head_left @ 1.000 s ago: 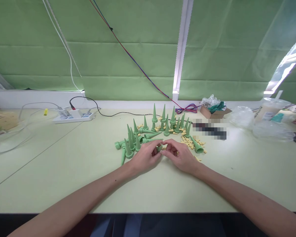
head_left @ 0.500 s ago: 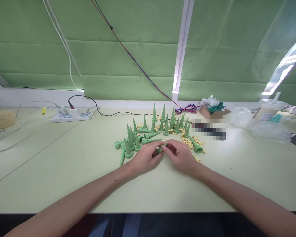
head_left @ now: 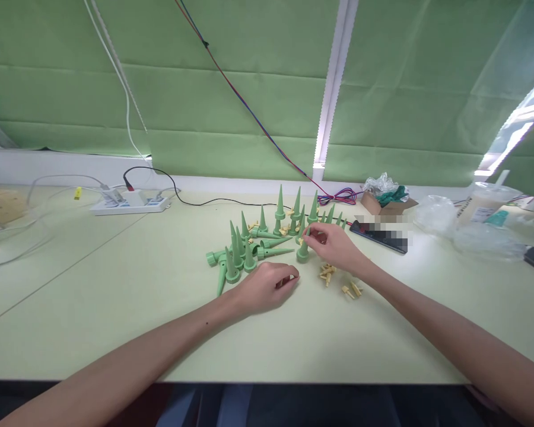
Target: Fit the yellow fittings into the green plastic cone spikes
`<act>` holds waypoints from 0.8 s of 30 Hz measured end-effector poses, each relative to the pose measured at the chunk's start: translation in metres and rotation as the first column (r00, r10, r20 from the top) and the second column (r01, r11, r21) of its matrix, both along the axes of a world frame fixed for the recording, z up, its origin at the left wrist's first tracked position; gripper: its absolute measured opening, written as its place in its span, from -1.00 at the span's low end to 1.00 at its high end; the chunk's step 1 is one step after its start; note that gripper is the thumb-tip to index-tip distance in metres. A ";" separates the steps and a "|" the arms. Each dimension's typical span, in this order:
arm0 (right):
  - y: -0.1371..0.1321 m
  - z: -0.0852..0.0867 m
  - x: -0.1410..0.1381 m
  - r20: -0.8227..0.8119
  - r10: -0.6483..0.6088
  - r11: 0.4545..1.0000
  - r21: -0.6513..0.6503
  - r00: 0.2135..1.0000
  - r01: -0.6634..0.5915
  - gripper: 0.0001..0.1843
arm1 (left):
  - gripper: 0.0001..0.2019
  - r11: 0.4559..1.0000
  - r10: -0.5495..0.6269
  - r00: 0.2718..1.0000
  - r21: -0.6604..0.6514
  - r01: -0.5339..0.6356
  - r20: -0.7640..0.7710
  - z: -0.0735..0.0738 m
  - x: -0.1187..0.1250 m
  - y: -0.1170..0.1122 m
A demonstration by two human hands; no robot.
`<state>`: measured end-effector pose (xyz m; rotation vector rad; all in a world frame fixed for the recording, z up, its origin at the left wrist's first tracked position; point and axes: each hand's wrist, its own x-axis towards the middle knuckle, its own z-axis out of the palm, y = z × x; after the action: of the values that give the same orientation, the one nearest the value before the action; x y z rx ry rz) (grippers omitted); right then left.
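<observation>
My right hand (head_left: 331,244) has its thumb and fingertips closed on the upper part of a green plastic spike (head_left: 302,254). That spike stands upright, its wide collar down at the table, with a small yellow piece showing near the fingertips. My left hand (head_left: 267,287) rests on the table to the left, fingers curled and thumb meeting the fingertips; I see nothing in it. Several green spikes stand upright behind, such as one spike (head_left: 280,204), while others lie flat, including a spike (head_left: 273,252). Small yellow pegs (head_left: 327,273) lie below my right hand, which hides part of the group.
A black phone (head_left: 378,236), partly pixelated, lies to the right. Behind it are a cardboard box (head_left: 394,209) and coiled wires (head_left: 345,196). A drink cup (head_left: 478,204) in clear plastic stands farther right. At the left back sits a white power strip (head_left: 131,206).
The green spike between both hands now stands upright on the table in my right hand, farther forward. My left hand has let it go and stays nearly in place.
</observation>
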<state>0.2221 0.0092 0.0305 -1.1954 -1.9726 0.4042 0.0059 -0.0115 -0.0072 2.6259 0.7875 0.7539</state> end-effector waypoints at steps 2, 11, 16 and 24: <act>0.007 0.003 -0.004 0.043 -0.006 1.000 -0.008 0.999 0.006 -0.79 | -0.77 1.000 -0.014 1.000 -0.005 0.014 -0.008 0.000 0.000 0.000; 0.029 0.007 -0.023 0.177 -0.063 0.992 0.122 0.982 0.042 -0.80 | -0.77 0.999 -0.030 1.000 0.015 0.030 -0.005 -0.001 0.000 0.002; 0.032 0.002 -0.023 0.160 -0.070 0.992 0.115 0.985 0.052 -0.82 | -0.76 0.999 -0.045 0.999 0.009 0.045 -0.002 0.000 0.001 0.001; 0.036 -0.004 -0.023 0.130 -0.133 0.984 0.135 0.983 0.116 -0.78 | -0.76 0.999 -0.049 0.999 0.017 0.049 0.002 -0.001 0.001 0.002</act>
<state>0.1988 0.0451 0.0265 -1.2866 -1.9950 0.1327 0.0071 -0.0096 -0.0081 2.6486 0.7159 0.7536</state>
